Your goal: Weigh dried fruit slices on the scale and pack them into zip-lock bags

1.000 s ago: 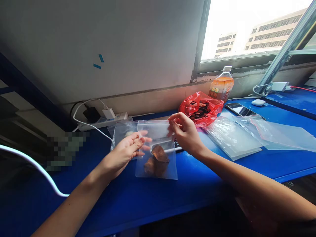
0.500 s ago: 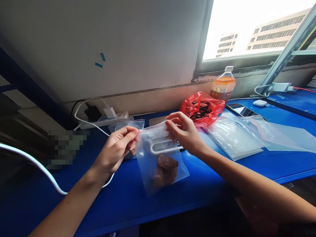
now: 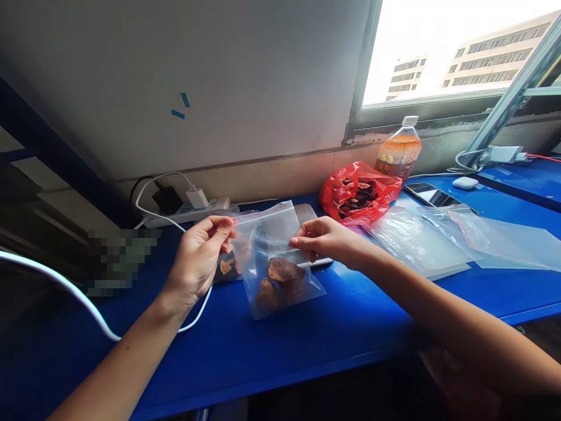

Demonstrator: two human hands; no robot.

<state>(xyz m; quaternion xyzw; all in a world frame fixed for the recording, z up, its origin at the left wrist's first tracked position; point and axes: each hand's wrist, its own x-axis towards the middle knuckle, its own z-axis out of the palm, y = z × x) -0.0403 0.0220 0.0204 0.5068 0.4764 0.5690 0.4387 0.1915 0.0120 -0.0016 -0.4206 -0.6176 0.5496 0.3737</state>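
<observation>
A clear zip-lock bag [image 3: 272, 231] hangs between my hands, with several brown dried slices [image 3: 287, 275] in its lower part. My left hand [image 3: 197, 251] pinches the bag's upper left corner by the zip edge. On the other side, my right hand [image 3: 322, 238] is closed on the bag's right edge, below the top corner. Behind the left fingers lies a second bag with brown pieces [image 3: 228, 267], partly covered. A flat pale device [image 3: 323, 262] shows in part behind the held bag and my right hand.
A red plastic bag [image 3: 392, 199] full of dark dried slices stands at the back, before an orange drink bottle [image 3: 400, 152]. Flat clear bags [image 3: 421, 251] lie at right, near a phone [image 3: 432, 196] and a white case [image 3: 465, 183]. A power strip [image 3: 214, 206] and white cable [image 3: 65, 286] are left.
My right hand has moved down from the bag's zip edge to its side. The bag has risen and tilted a little, and its lower end is nearer the back of the table.
</observation>
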